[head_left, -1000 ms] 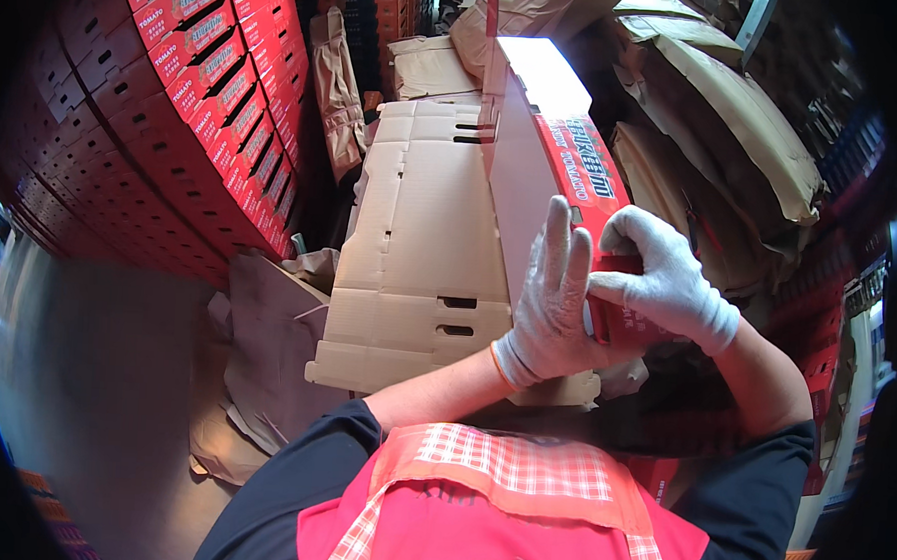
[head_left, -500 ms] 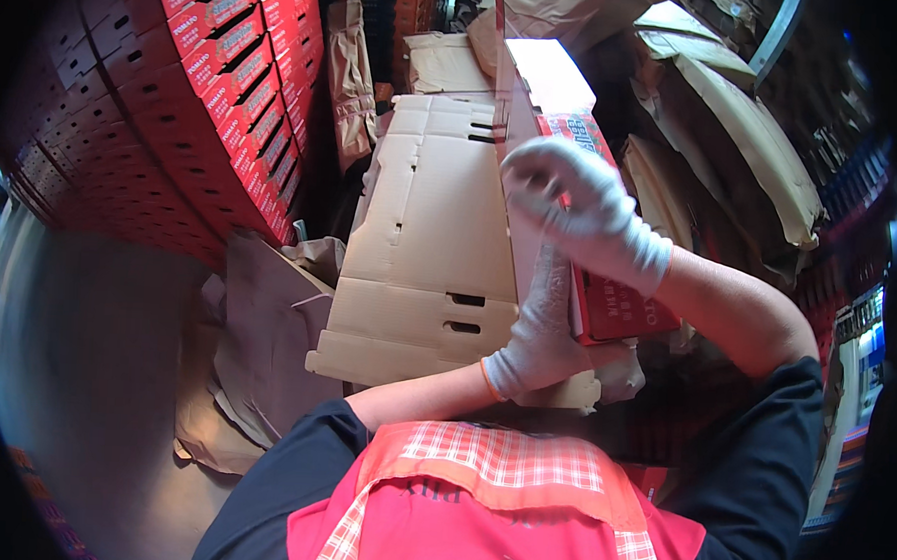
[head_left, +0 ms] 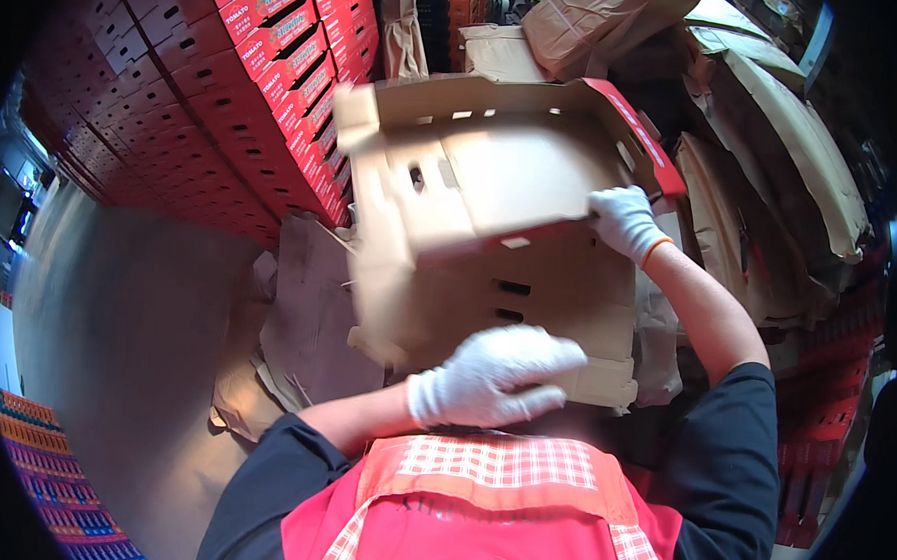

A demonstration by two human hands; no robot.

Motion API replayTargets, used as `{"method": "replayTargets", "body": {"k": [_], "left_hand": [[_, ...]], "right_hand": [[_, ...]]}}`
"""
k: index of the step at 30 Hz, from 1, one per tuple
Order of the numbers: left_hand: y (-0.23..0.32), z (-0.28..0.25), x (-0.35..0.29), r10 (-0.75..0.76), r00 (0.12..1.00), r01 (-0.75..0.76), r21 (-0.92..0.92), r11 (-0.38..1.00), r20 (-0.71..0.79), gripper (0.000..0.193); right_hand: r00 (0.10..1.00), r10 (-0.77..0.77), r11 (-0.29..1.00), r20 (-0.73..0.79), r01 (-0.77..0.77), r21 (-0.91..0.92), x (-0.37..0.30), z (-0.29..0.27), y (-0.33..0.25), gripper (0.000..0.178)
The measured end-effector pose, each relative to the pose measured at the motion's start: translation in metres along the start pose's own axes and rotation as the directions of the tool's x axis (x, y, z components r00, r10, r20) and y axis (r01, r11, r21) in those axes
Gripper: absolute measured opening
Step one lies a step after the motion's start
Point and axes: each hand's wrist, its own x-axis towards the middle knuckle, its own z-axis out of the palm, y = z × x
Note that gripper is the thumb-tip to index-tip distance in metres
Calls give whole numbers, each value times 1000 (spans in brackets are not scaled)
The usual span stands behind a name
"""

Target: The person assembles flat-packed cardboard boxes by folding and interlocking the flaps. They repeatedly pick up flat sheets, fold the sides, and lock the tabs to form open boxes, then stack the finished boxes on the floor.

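Note:
An open cardboard tray box [head_left: 533,169], plain brown inside and red outside, is held tilted in front of me, its hollow turned up and its left part blurred. My right hand [head_left: 626,223], in a white knit glove, has its fingers wrapped over the box's near right corner. Below the box lie flat cardboard blanks [head_left: 566,330] with slots cut in them. My left hand [head_left: 494,377], gloved too, hovers near my apron over the near edge of the blanks. Its fingers are stretched out, thumb apart, and it holds nothing.
A tall stack of red boxes [head_left: 288,58] rises at the left. Brown paper-wrapped bundles [head_left: 785,145] lean at the right, with crumpled paper [head_left: 600,26] behind. A cardboard sheet [head_left: 317,304] stands left of the blanks, by the grey floor [head_left: 136,336].
The box has swung from standing on edge to lying hollow side up, spreading leftward over the blanks. My left hand has let go and drawn back toward me; my right now grips the near corner.

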Motion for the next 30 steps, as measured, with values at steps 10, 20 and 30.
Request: {"method": "replayTargets", "body": {"k": [10, 20, 30], "left_hand": [[-123, -123, -45, -312, 748, -439, 789, 429, 586, 76], [-118, -94, 22, -84, 993, -4, 749, 663, 79, 35], [-24, -72, -38, -387, 134, 464, 288, 838, 912, 83]], "right_hand": [[866, -425, 904, 265, 390, 174, -161, 4, -24, 62], [934, 201, 858, -295, -22, 514, -146, -16, -23, 27], [356, -570, 663, 741, -333, 670, -196, -85, -66, 76]]}}
